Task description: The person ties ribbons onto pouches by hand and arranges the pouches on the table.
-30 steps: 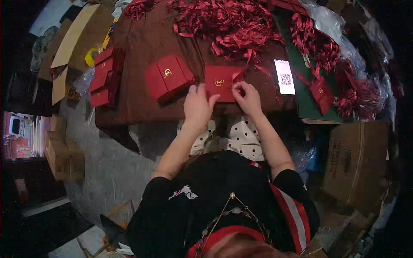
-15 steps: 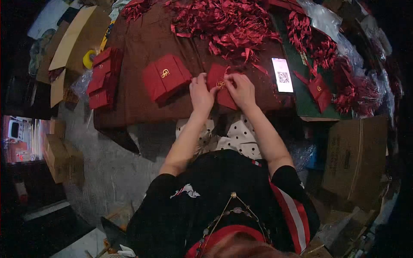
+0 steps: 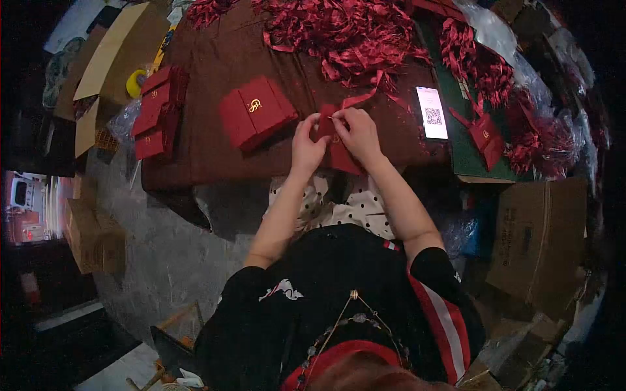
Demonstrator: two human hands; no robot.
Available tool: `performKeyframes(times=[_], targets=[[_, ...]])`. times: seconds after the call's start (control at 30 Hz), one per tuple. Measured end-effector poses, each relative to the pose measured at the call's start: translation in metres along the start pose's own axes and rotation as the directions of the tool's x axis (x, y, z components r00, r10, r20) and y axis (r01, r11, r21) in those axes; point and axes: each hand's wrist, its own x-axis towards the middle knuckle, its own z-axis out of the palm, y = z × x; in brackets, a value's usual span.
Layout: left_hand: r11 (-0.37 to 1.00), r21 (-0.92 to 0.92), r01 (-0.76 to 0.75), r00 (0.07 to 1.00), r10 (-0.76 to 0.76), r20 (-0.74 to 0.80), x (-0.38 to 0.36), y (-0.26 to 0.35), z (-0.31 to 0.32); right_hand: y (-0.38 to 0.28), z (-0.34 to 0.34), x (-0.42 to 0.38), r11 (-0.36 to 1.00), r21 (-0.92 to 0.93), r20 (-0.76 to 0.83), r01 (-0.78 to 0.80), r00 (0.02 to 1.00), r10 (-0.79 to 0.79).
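Observation:
Between my hands a red pouch (image 3: 340, 156) lies near the table's front edge, its gold emblem mostly covered. My left hand (image 3: 309, 146) is closed at its upper left side, fingertips curled on the red material. The fingers of my right hand (image 3: 358, 133) are pinched together over the pouch's upper part. From just above them a red ribbon (image 3: 362, 98) runs up toward the heap; the fingertips hide where it starts. Left of my hands sits a stack of red pouches (image 3: 259, 112) with a gold emblem on top.
A large heap of red ribbons (image 3: 345, 39) covers the table's back. To the right lie a lit phone (image 3: 432, 114) showing a code and a finished-looking red pouch (image 3: 484, 135) with ribbon. More red pouches (image 3: 156, 111) stand at the left edge, beside an open cardboard box (image 3: 111, 62).
My hands have drawn closer together over the pouch, covering more of its emblem. A strip of ribbon now rises above my right fingers. The view has shifted slightly.

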Motion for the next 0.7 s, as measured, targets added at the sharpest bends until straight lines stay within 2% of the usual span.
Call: performKeyframes(times=[0.13, 0.23, 0.27, 0.37, 0.4, 0.53, 0.6, 0.63, 0.7], targets=[[0.998, -0.055, 0.026, 0.999, -0.028, -0.037, -0.001, -0.01, 0.006, -0.004, -0.001, -0.001, 0.999, -0.028, 0.017, 0.046, 0.999, -0.045], [0.999, -0.044, 0.031, 0.998, -0.033, -0.045, -0.005, -0.002, 0.005, -0.002, 0.0, -0.002, 0.983, -0.122, 0.035, 0.134, 0.991, -0.13], [0.999, -0.037, -0.031, 0.994, 0.027, -0.107, -0.005, 0.002, 0.006, -0.004, -0.003, 0.0, 0.983, -0.123, 0.034, 0.133, 0.991, -0.13], [0.999, -0.034, -0.018, 0.994, 0.014, -0.112, -0.011, 0.014, 0.006, -0.007, -0.007, 0.003, 0.96, -0.154, 0.077, 0.235, 0.971, -0.226], [0.993, -0.021, -0.112, 0.983, 0.108, -0.147, -0.013, 0.012, 0.009, -0.008, -0.008, 0.003, 0.96, -0.154, 0.077, 0.235, 0.971, -0.225], [0.986, 0.042, -0.162, 0.973, 0.166, -0.16, -0.017, 0.01, 0.013, -0.009, -0.009, 0.003, 0.966, -0.126, 0.092, 0.225, 0.972, -0.214], [0.984, 0.038, -0.176, 0.971, 0.18, -0.156, -0.017, 0.011, 0.013, -0.005, -0.006, 0.005, 0.991, 0.043, 0.056, 0.123, 0.99, -0.126], [0.981, 0.037, -0.192, 0.969, 0.195, -0.153, -0.017, 0.011, 0.013, -0.001, -0.009, 0.006, 0.995, 0.089, 0.123, 0.053, 0.99, -0.064], [0.979, 0.05, -0.197, 0.968, 0.203, -0.146, -0.016, 0.013, 0.01, 0.003, -0.013, 0.009, 0.992, 0.101, 0.14, 0.072, 0.986, -0.086]])
